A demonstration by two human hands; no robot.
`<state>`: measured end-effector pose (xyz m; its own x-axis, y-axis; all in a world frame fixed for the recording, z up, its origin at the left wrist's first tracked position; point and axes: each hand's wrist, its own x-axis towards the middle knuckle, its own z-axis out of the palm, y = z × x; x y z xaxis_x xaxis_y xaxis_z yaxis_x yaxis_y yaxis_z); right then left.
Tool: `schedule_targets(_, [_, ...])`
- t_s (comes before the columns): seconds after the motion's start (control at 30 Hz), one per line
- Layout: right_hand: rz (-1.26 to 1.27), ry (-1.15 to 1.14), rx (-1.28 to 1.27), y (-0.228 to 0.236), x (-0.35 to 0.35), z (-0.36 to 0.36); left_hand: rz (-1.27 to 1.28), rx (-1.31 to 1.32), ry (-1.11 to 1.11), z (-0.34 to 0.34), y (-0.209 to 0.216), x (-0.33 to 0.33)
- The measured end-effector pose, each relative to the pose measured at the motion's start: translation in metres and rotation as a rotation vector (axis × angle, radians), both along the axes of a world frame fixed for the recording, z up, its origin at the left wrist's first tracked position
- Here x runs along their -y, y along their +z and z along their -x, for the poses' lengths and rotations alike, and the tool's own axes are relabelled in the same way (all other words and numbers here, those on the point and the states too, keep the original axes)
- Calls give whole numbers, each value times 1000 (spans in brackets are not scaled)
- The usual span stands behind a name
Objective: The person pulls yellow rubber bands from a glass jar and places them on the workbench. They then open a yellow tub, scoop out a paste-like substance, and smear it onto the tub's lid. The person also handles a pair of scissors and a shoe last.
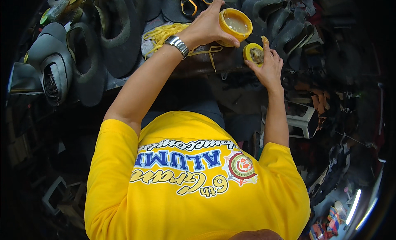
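My left hand point(205, 28), with a metal watch point(178, 45) on its wrist, grips an open round yellow tub point(236, 23) of pale paste by its rim, over the dark workbench point(198, 64). Just to the right and lower, my right hand point(269, 70) holds the tub's yellow lid point(253, 53), whose inside is smeared with brownish paste. The lid sits between my fingertips, close to the tub but apart from it. My yellow printed shirt point(194, 178) fills the lower part of the view.
Black rubber sandal soles and straps point(88, 54) lie piled to the left and behind the tub. A bundle of yellow cord point(163, 33) and scissors with orange handles point(187, 4) lie on the bench. A white plastic stool point(303, 120) stands to the right below.
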<state>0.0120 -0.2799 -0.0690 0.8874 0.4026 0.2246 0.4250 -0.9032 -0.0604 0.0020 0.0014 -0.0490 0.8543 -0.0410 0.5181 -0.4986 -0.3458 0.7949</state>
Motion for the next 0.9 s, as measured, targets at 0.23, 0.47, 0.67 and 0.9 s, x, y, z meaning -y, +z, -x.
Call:
schedule_targets(0.23, [-690,61,-14,32,-14,-2,-119,-106,66,-4,-16,5])
schedule_targets(0.47, [-678,454,-204,62,-79,-34,-85,-139,58,-7,-16,3])
schedule_targets(0.67, [-471,460,-315,81,-96,-51,-133,-154,78,-5,-7,2])
schedule_targets(0.9, [-551,426,-328,65,-89,-56,-167,-222,-138,-9,1,-20])
